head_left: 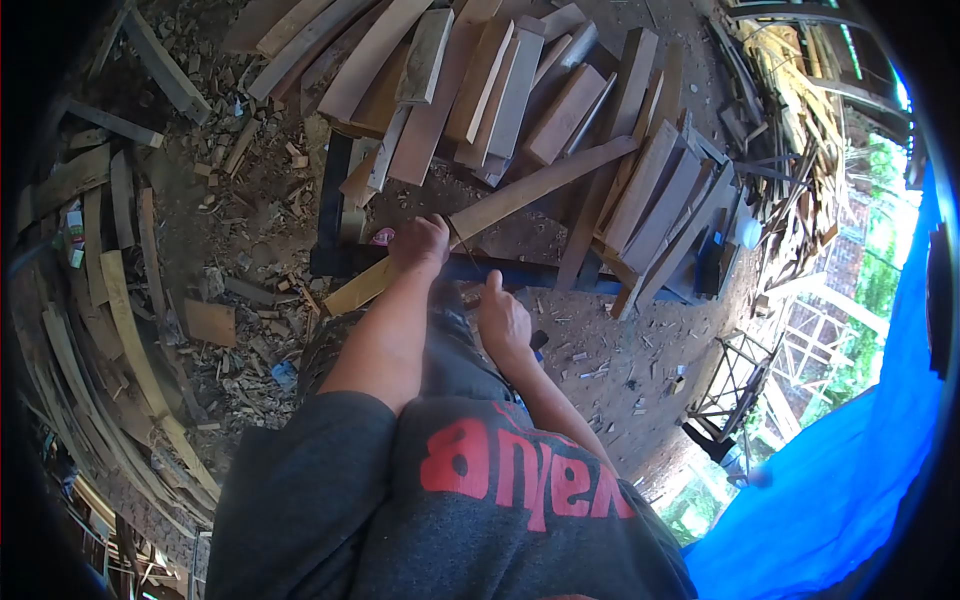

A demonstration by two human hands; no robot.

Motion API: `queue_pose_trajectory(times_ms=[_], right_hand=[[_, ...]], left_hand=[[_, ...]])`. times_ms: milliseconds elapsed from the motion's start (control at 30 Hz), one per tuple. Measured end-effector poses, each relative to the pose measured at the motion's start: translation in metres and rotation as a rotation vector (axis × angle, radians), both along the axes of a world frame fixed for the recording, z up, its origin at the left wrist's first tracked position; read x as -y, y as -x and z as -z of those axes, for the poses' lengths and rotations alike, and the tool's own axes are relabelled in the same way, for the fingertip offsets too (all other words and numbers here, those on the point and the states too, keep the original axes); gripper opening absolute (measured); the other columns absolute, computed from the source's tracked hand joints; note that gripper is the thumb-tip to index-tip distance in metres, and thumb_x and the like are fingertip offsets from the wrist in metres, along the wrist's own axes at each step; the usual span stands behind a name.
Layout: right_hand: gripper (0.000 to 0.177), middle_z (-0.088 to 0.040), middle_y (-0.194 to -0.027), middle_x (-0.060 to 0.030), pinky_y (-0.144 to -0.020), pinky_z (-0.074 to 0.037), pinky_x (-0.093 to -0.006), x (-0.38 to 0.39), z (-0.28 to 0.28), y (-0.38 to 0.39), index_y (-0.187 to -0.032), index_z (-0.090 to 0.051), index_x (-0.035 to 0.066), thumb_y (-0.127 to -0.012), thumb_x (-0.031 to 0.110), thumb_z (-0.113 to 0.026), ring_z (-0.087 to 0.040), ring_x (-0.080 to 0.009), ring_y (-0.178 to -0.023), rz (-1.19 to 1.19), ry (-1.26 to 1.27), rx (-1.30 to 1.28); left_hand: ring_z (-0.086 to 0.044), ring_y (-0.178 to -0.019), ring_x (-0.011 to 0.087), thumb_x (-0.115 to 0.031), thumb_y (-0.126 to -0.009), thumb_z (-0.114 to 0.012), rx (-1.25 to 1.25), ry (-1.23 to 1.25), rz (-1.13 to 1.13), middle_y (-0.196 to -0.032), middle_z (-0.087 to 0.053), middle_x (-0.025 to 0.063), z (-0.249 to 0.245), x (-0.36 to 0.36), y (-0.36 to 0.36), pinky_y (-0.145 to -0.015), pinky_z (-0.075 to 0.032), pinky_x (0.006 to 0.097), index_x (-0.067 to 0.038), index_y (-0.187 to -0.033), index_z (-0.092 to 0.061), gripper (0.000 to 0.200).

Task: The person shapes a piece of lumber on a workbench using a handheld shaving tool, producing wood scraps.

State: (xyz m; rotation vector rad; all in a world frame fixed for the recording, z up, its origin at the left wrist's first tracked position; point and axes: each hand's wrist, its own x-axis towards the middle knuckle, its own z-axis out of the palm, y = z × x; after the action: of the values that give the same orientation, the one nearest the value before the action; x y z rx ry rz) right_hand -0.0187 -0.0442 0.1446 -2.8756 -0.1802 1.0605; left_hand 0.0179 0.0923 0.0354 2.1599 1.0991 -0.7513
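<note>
A long wooden plank [545,188] runs slantwise in front of me, across a dark frame [345,262]. My left hand [418,245] is closed in a fist over the lower part of this plank. At its right edge a thin dark strip [453,238] shows, crossing the plank and slanting down toward my other hand. My right hand [505,322] is on the near side of the plank, fingers curled and one digit pointing up to the strip's lower end. What the curled fingers hold, if anything, I cannot tell.
Stacked wood pieces [480,95] lie beyond the plank, and more boards [650,200] lean to the right. Long slats [125,310] line the left side. Wood scraps [265,350] litter the ground. A blue tarp [830,490] hangs at the right.
</note>
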Motion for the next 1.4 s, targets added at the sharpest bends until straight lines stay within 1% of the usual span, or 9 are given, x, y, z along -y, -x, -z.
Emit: queue_pose_trajectory(times_ms=[133,300,367,633,700,833,1000,1200,1400], right_hand=[[0.016,-0.064,-0.08,-0.0264,-0.068,-0.051,-0.0528,-0.021,0.038,-0.012,-0.104,-0.039,0.007,-0.089,0.011,-0.042,-0.065,-0.0433,-0.08,0.023,-0.046,0.006],[0.015,-0.064,-0.079,-0.0262,-0.067,-0.051,-0.0522,-0.003,0.004,0.001,-0.103,-0.04,0.007,-0.089,0.012,-0.043,-0.065,-0.0435,-0.078,0.041,-0.029,0.003],[0.017,-0.064,-0.082,-0.0271,-0.069,-0.049,-0.0538,0.004,-0.011,0.006,-0.104,-0.038,0.008,-0.088,0.011,-0.043,-0.063,-0.0452,-0.08,-0.025,0.001,-0.024],[0.014,-0.064,-0.082,-0.0247,-0.066,-0.051,-0.0509,-0.017,0.028,-0.014,-0.102,-0.042,0.008,-0.087,0.008,-0.044,-0.065,-0.0421,-0.079,-0.031,-0.044,0.023],[0.018,-0.065,-0.082,-0.0251,-0.071,-0.049,-0.052,-0.012,0.028,-0.013,-0.1,-0.042,0.008,-0.083,0.01,-0.048,-0.064,-0.0443,-0.082,-0.019,-0.066,0.017],[0.019,-0.065,-0.084,-0.0249,-0.071,-0.05,-0.0516,-0.012,0.026,-0.015,-0.101,-0.044,0.008,-0.083,0.01,-0.048,-0.064,-0.044,-0.083,-0.061,-0.078,0.034],[0.022,-0.063,-0.09,-0.0264,-0.072,-0.05,-0.0511,-0.01,0.035,-0.016,-0.102,-0.045,0.006,-0.082,0.007,-0.051,-0.064,-0.0438,-0.085,-0.106,-0.106,0.087],[0.016,-0.06,-0.084,-0.0254,-0.067,-0.052,-0.0509,0.004,0.048,-0.014,-0.102,-0.043,0.005,-0.086,0.007,-0.045,-0.064,-0.0433,-0.076,-0.154,-0.212,0.165],[0.017,-0.06,-0.083,-0.0268,-0.064,-0.051,-0.0505,0.008,0.054,-0.016,-0.103,-0.041,0.005,-0.086,0.006,-0.045,-0.064,-0.0434,-0.074,-0.105,-0.254,0.157]], left_hand=[[-0.068,-0.088,0.034,-0.035,-0.088,-0.033,-0.03,-0.027,-0.013,-0.09,-0.069,0.0192,-0.001,0.002,0.001,-0.081,-0.053,0.0434,-0.004,-0.082,-0.073,0.05],[-0.068,-0.086,0.0335,-0.037,-0.088,-0.034,-0.003,-0.067,-0.008,-0.087,-0.07,0.018,0.002,0.005,0.002,-0.08,-0.053,0.0427,-0.006,-0.079,-0.073,0.051],[-0.068,-0.086,0.0335,-0.037,-0.088,-0.034,-0.006,-0.071,-0.014,-0.086,-0.07,0.0179,0.001,0.007,0.003,-0.079,-0.054,0.0427,-0.006,-0.078,-0.073,0.051],[-0.069,-0.082,0.0344,-0.036,-0.089,-0.034,0.025,-0.127,-0.037,-0.083,-0.07,0.0175,0.006,0.011,0.005,-0.076,-0.055,0.0432,-0.007,-0.075,-0.073,0.051],[-0.069,-0.081,0.0348,-0.037,-0.09,-0.033,0.039,-0.167,-0.04,-0.082,-0.07,0.0169,0.005,0.015,0.007,-0.076,-0.054,0.044,-0.007,-0.076,-0.073,0.052],[-0.068,-0.084,0.0348,-0.037,-0.091,-0.032,0.047,-0.139,-0.046,-0.085,-0.07,0.0178,0.002,0.01,0.006,-0.078,-0.054,0.0441,-0.006,-0.078,-0.073,0.053],[-0.067,-0.09,0.0365,-0.038,-0.092,-0.029,0.056,0.045,0.08,-0.091,-0.069,0.0207,0.023,-0.005,0.006,-0.084,-0.052,0.0442,-0.005,-0.08,-0.072,0.056],[-0.066,-0.09,0.0374,-0.04,-0.093,-0.028,0.09,-0.019,0.094,-0.09,-0.068,0.0212,-0.01,-0.002,0.003,-0.084,-0.051,0.0468,-0.002,-0.085,-0.071,0.058],[-0.067,-0.086,0.0365,-0.042,-0.093,-0.028,0.1,-0.027,0.074,-0.089,-0.068,0.0215,0.006,-0.004,0.002,-0.079,-0.053,0.0454,-0.003,-0.082,-0.071,0.06]])
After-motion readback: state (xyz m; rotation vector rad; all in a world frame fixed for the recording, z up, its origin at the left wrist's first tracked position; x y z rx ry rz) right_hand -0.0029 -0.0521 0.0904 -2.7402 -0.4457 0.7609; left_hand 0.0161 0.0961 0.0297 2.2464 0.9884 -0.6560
